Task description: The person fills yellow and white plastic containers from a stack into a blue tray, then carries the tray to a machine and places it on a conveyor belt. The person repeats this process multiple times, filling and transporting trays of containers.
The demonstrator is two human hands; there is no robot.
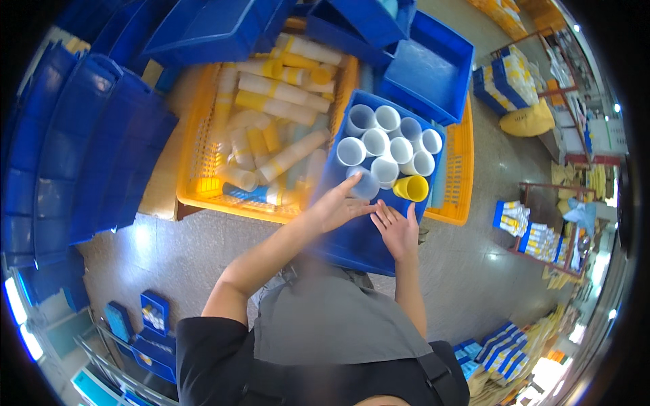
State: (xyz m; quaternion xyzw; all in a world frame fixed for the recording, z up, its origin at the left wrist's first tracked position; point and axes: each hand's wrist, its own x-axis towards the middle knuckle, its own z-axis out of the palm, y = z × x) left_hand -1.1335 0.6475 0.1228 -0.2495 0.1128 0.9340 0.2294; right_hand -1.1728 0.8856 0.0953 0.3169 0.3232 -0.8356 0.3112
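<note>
Tubes (pixel 384 172) are standing mouth-up in the blue bin (pixel 359 243). The left hand (pixel 333 208) is lying at a translucent tube (pixel 364 185), its grip undeterminable; the right hand (pixel 397 231) is lying spread, holding nothing, near the yellow tube (pixel 410 189). Sound seating is demanding light, upright handling.

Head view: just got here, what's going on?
A person is working with both hands over a blue tray. The left hand is at a translucent tube; whether it grips it, I can't tell. The right hand is open, just below a yellow tube. White tubes stand mouth-up, grouped toward the tray's far end. To the left, an orange crate holds a jumble of white and yellow tubes.
</note>
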